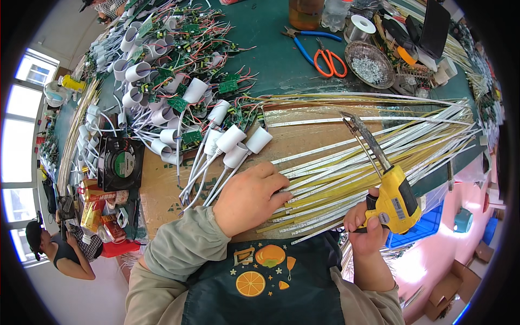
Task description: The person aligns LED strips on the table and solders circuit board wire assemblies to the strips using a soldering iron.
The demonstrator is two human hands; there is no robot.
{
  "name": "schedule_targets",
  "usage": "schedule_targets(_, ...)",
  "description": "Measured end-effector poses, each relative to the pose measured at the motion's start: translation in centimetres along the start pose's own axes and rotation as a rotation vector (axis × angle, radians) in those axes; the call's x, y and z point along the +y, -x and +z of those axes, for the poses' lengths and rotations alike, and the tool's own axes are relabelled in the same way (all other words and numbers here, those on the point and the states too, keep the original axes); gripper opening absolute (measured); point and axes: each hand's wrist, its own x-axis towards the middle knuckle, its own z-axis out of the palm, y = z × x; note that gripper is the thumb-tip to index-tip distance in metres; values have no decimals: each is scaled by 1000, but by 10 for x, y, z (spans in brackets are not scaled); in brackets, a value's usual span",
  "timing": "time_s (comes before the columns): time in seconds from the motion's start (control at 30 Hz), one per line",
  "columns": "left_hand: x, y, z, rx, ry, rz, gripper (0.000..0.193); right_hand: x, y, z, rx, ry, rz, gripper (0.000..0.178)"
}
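Note:
My right hand (365,225) is wrapped round the grip of a yellow and black soldering gun (398,197). Its long metal tip points up and away, over a spread of thin white and yellow LED strips (346,168). Above the near left ends of these strips, my left hand (252,197) lies with its fingers curled and the fingertips at a strip's end; the exact pinch is partly hidden. Just left of that hand lies a bunch of white lamp sockets (230,138) on white cables. Cardboard (157,200) lies under the strips and cables.
A large heap of sockets with green circuit boards (189,103) covers the far left. At the far right lie blue pliers (311,40), orange-handled scissors (327,62), a bowl of small metal bits (371,65) and a solder spool (360,27). A black fan (119,162) and cans (95,208) stand left.

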Motion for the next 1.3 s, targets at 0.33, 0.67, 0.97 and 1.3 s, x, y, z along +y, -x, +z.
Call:
schedule_targets(0.33, 5, -3, -1, 27, 139, 10, 15, -1, 1, -1, 1, -58, 44, 67)
schedule_targets(0.67, 3, -14, 1, -15, 64, -31, 18, -1, -1, 0, -16, -70, 44, 66)
schedule_targets(0.97, -3, -7, -1, -45, -34, -76, 16, -3, -2, 3, -8, -11, 22, 62)
schedule_targets(1.3, 0, -17, -16, -69, 813, -661, 12, -1, -1, 1, -15, -22, 20, 61)
